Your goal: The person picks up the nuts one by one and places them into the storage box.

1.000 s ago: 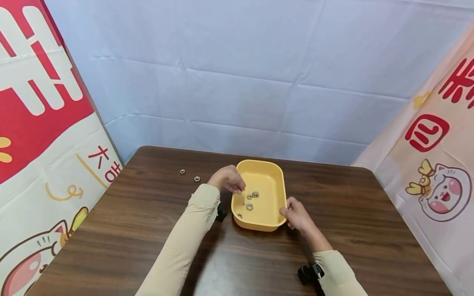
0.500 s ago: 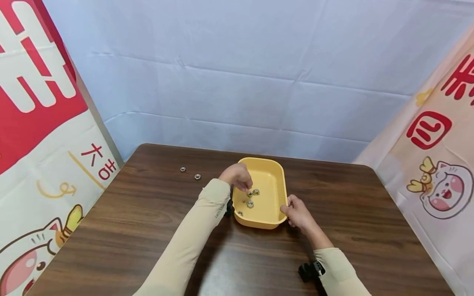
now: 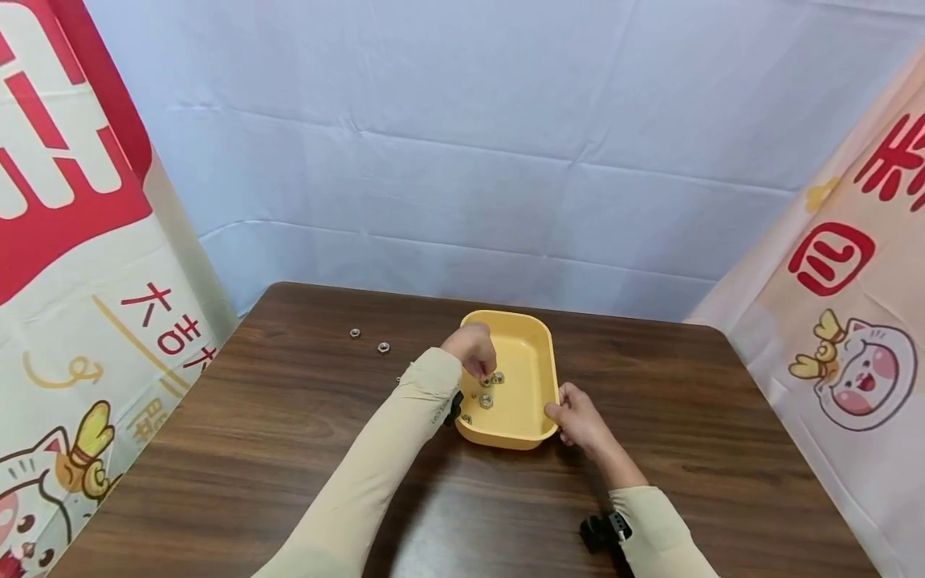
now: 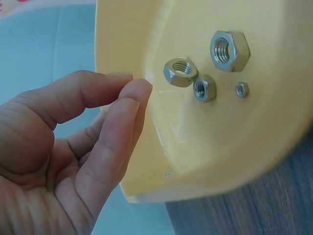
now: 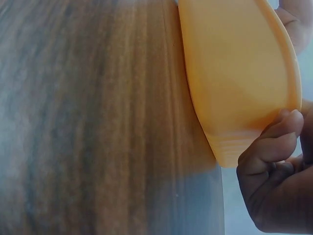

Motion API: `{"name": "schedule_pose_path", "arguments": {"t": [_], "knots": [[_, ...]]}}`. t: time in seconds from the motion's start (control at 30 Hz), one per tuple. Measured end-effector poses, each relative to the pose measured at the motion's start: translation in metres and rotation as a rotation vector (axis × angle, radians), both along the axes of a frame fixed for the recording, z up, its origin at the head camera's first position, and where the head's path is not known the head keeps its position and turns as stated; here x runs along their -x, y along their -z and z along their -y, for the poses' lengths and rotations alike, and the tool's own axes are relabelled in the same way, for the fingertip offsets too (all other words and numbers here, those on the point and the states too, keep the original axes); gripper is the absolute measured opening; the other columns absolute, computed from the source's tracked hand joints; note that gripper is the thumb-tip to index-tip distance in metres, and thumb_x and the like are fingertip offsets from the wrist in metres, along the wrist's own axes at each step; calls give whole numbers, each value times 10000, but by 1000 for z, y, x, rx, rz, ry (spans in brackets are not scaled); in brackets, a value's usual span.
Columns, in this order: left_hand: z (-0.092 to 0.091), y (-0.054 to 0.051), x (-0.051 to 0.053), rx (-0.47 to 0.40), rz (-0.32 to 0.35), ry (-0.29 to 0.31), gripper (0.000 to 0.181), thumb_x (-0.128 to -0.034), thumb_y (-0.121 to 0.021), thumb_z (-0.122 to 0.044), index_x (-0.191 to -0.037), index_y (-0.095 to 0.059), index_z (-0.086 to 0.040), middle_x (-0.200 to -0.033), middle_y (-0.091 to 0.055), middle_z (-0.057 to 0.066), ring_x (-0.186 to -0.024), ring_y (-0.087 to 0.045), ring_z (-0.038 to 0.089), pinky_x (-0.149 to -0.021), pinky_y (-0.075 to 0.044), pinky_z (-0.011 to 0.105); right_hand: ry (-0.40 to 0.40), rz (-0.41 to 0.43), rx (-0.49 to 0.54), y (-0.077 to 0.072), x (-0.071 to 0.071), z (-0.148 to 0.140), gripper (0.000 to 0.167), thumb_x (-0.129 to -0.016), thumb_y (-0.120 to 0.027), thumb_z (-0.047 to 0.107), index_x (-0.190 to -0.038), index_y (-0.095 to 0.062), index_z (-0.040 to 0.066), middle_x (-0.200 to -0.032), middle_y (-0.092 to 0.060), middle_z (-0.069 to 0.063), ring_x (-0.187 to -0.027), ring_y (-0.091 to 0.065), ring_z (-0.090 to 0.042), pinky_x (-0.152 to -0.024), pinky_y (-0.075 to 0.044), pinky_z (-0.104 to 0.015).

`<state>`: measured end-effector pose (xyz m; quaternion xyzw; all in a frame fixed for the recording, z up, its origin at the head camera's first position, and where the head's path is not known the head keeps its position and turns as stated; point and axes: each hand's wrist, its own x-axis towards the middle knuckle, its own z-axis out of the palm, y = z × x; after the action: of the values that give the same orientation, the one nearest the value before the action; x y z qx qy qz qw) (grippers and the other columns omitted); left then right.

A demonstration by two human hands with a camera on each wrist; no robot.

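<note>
A yellow plastic tray (image 3: pixel 538 377) stands on the table with several metal hex nuts in it. In the left wrist view, a large nut (image 4: pixel 230 50), two medium ones touching each other, and a tiny nut (image 4: pixel 241 89) lie on its floor. My left hand (image 3: pixel 473 349) is over the tray's left side, above the pair of nuts. Its thumb and fingertips (image 4: pixel 137 93) come together; no nut shows between them, though a small one could be hidden. My right hand (image 3: pixel 578 417) grips the tray's right rim, thumb over the edge and fingers curled outside.
Loose nuts lie on the brown wooden table (image 3: pixel 303 449) left of the tray, one nut (image 3: pixel 384 348) nearer it and another nut (image 3: pixel 355 332) farther off. A pale cloth (image 3: pixel 462 160) hangs behind the table, with printed banners at both sides.
My left hand has moved right and farther over the tray, its fingertips now above the nuts. The right hand keeps its grip on the rim, and the tray has hardly moved.
</note>
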<state>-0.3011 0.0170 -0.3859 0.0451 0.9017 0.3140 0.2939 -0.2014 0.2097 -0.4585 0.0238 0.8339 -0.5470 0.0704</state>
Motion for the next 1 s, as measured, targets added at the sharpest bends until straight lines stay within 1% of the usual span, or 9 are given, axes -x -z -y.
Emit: {"name": "schedule_pose_path", "arguments": {"t": [0.2,0.3,0.4,0.53,0.63,0.73,0.8,0.93,1.0], "knots": [[-5,3,1,81,-7,54,467,-804,-613,75,-1240,-460,140,-602,-609,92,-432,-511,106,-438,-425,193,10,15,4,2,-2,0,131,-786,-501,-22,-804,-385,36,-544,-440,-43,-384,-383,-135,-358,-321,-233],[-7,2,4,126,-11,105,310,-822,-601,56,-1115,-556,150,-553,-576,63,-426,-490,97,-423,-381,190,14,5,5,1,-1,1,128,-781,-498,-23,-801,-386,34,-543,-441,-45,-383,-381,-135,-356,-320,-233],[-10,3,8,168,16,173,121,-856,-599,7,-913,-668,88,-562,-589,43,-453,-515,90,-446,-402,186,14,0,11,1,0,1,125,-783,-499,-27,-805,-389,30,-537,-447,-47,-383,-379,-134,-356,-317,-232],[-14,4,14,252,87,275,185,-874,-580,-33,-723,-685,-31,-544,-573,-6,-475,-514,69,-471,-388,176,10,5,14,1,1,2,126,-787,-499,-28,-812,-389,29,-535,-448,-45,-383,-380,-132,-357,-319,-230],[-16,3,17,280,131,300,250,-873,-554,-29,-645,-647,-75,-517,-539,-20,-446,-475,60,-463,-356,178,11,6,15,1,1,2,129,-785,-501,-28,-810,-389,32,-538,-442,-44,-382,-383,-133,-355,-320,-231],[-17,2,15,261,154,279,283,-878,-541,-23,-612,-615,-82,-508,-514,-14,-420,-445,58,-463,-351,175,9,3,12,1,1,2,132,-785,-502,-24,-806,-387,37,-543,-438,-41,-384,-388,-133,-357,-323,-231],[-17,3,14,244,130,260,279,-880,-558,-27,-613,-625,-69,-501,-516,-3,-412,-454,62,-459,-367,173,8,2,17,2,1,1,137,-786,-499,-27,-799,-380,40,-548,-439,-42,-385,-391,-134,-357,-323,-231],[-18,6,9,234,22,202,225,-861,-606,-22,-647,-679,-29,-517,-558,37,-417,-494,85,-432,-390,181,6,-2,16,2,2,1,144,-790,-494,-32,-789,-372,45,-559,-444,-47,-389,-397,-138,-358,-326,-232],[-18,5,7,232,-21,190,153,-852,-616,-14,-719,-689,1,-579,-604,70,-424,-503,97,-417,-394,190,6,0,15,2,3,1,147,-792,-494,-36,-787,-371,45,-559,-444,-49,-389,-398,-140,-357,-327,-234]]}}
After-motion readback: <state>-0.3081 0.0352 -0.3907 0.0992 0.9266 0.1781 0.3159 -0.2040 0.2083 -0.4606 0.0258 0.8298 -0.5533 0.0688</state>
